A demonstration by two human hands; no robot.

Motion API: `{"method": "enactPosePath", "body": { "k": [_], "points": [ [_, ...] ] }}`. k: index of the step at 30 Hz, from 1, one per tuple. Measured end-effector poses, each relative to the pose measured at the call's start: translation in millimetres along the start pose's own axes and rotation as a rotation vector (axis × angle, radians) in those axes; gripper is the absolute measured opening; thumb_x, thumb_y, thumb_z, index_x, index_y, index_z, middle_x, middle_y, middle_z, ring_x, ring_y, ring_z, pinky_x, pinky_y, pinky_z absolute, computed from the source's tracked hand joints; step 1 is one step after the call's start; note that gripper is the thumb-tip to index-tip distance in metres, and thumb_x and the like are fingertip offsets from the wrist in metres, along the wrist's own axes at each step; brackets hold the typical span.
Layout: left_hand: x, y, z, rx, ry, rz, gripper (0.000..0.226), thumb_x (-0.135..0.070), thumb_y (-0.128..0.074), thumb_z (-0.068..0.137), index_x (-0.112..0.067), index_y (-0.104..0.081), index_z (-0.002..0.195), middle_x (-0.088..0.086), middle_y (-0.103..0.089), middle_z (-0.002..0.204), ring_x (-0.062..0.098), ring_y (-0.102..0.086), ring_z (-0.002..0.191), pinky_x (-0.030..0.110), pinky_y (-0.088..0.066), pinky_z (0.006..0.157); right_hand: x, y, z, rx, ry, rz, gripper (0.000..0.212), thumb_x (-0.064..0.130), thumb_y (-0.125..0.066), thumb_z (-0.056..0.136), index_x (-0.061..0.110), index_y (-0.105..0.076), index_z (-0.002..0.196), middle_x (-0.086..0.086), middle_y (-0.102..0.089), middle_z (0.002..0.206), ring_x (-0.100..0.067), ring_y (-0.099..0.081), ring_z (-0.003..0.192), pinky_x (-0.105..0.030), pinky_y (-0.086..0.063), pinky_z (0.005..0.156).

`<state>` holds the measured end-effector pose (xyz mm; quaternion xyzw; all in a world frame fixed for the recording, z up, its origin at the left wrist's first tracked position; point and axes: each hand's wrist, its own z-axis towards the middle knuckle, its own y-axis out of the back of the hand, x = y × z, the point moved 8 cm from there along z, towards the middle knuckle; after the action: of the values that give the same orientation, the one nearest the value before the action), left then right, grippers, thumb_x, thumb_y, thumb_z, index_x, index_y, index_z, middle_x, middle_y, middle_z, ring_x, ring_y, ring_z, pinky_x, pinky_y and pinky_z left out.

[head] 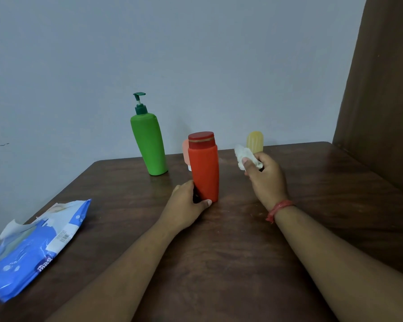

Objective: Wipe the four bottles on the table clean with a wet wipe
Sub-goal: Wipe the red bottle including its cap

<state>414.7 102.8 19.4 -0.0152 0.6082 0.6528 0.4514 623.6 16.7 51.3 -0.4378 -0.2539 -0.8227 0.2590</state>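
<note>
A red bottle [204, 169] with a dark red cap stands upright mid-table. My left hand [188, 204] grips its base. My right hand [265, 176] hovers to the right of the bottle and pinches a crumpled white wet wipe [244, 156]. A green pump bottle [148, 142] stands further back to the left. A pale pink bottle [186, 154] is mostly hidden behind the red one. Behind my right hand only the top of a yellow bottle [255, 141] shows.
A blue wet-wipe pack [35, 247] with its flap open lies at the left edge of the brown wooden table [230, 240]. A grey wall runs behind the table, and a dark brown panel [382, 89] stands at the right.
</note>
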Motion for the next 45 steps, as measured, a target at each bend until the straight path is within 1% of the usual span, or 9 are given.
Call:
{"method": "enactPosePath", "body": {
  "k": [5, 10, 20, 25, 27, 31, 36, 41, 45],
  "points": [
    [-11.5, -6.6, 10.1, 0.01, 0.002, -0.081, 0.045, -0.034, -0.077, 0.085, -0.023, -0.056, 0.123, -0.006, -0.066, 0.115, 0.012, -0.061, 0.104, 0.038, -0.053, 0.094, 48.7, -14.9, -21.9, 0.039, 0.455, -0.243, 0.015, 0.02, -0.058, 0.099, 0.008, -0.064, 0.091, 0.004, -0.054, 0.088, -0.014, -0.052, 0.075, -0.029, -0.042, 0.06],
    [-15.6, -13.8, 13.2, 0.089, 0.014, -0.274, 0.067, -0.03, -0.077, 0.087, -0.024, -0.043, 0.145, -0.006, -0.059, 0.137, 0.013, -0.056, 0.124, 0.035, -0.046, 0.107, 48.5, -25.7, -25.1, 0.073, 0.52, -0.322, 0.008, 0.008, -0.061, 0.095, 0.003, -0.066, 0.098, -0.001, -0.056, 0.098, -0.017, -0.056, 0.082, -0.04, -0.052, 0.068],
    [-13.5, -19.6, 12.3, 0.168, 0.011, -0.714, 0.052, -0.022, -0.077, 0.088, -0.022, -0.054, 0.135, -0.004, -0.07, 0.123, 0.01, -0.067, 0.113, 0.038, -0.051, 0.105, 62.5, -54.4, -33.5, 0.215, 0.732, -0.613, 0.038, -0.001, -0.073, 0.076, 0.001, -0.069, 0.113, -0.015, -0.065, 0.101, -0.034, -0.063, 0.089, -0.047, -0.058, 0.076],
    [-7.4, -22.7, 15.6, 0.195, -0.008, -0.843, 0.037, 0.001, -0.074, 0.084, -0.005, -0.06, 0.118, 0.02, -0.07, 0.111, 0.025, -0.067, 0.102, 0.053, -0.05, 0.1, 69.5, -70.2, -55.0, 0.412, 0.951, -0.665, 0.044, -0.003, -0.074, 0.071, 0.01, -0.072, 0.113, -0.006, -0.064, 0.1, -0.027, -0.056, 0.092, -0.038, -0.052, 0.076],
    [-5.1, -25.5, 17.3, 0.213, -0.004, -0.861, 0.045, -0.002, -0.077, 0.081, -0.004, -0.058, 0.122, 0.024, -0.068, 0.115, 0.029, -0.067, 0.105, 0.062, -0.048, 0.102, 70.7, -73.0, -54.3, 0.44, 0.965, -0.697, 0.044, -0.001, -0.076, 0.071, 0.011, -0.072, 0.113, -0.005, -0.064, 0.101, -0.028, -0.057, 0.093, -0.041, -0.053, 0.08],
    [-8.5, -25.9, 16.1, 0.218, 0.006, -0.851, 0.057, -0.012, -0.082, 0.08, -0.019, -0.057, 0.13, 0.004, -0.071, 0.122, 0.022, -0.066, 0.116, 0.045, -0.051, 0.105, 72.8, -63.5, -35.6, 0.3, 0.828, -0.755, 0.061, -0.006, -0.084, 0.059, 0.006, -0.069, 0.117, -0.013, -0.065, 0.108, -0.035, -0.062, 0.096, -0.047, -0.057, 0.079],
    [-3.4, -22.0, 16.2, 0.19, 0.025, -0.905, 0.047, 0.0, -0.077, 0.082, -0.01, -0.06, 0.125, 0.018, -0.071, 0.116, 0.041, -0.065, 0.113, 0.055, -0.052, 0.101, 70.1, -73.4, -57.3, 0.552, 0.957, -0.676, 0.054, -0.01, -0.076, 0.074, 0.015, -0.071, 0.121, -0.006, -0.063, 0.101, -0.026, -0.057, 0.091, -0.035, -0.052, 0.074],
    [-8.2, -22.1, 14.5, 0.197, 0.021, -0.899, 0.051, -0.014, -0.082, 0.081, -0.015, -0.06, 0.128, 0.008, -0.072, 0.121, 0.026, -0.066, 0.116, 0.046, -0.051, 0.105, 69.1, -64.8, -38.6, 0.385, 0.854, -0.69, 0.061, -0.016, -0.078, 0.063, 0.012, -0.072, 0.117, -0.012, -0.064, 0.101, -0.033, -0.061, 0.086, -0.038, -0.054, 0.067],
    [-5.6, -20.9, 14.3, 0.186, 0.038, -0.969, 0.059, -0.012, -0.084, 0.075, -0.008, -0.059, 0.128, 0.016, -0.07, 0.121, 0.038, -0.063, 0.119, 0.052, -0.049, 0.106, 67.8, -64.4, -44.5, 0.465, 0.917, -0.601, 0.038, -0.009, -0.069, 0.078, 0.014, -0.077, 0.107, -0.008, -0.063, 0.099, -0.026, -0.057, 0.086, -0.032, -0.049, 0.069]
  ]
}}
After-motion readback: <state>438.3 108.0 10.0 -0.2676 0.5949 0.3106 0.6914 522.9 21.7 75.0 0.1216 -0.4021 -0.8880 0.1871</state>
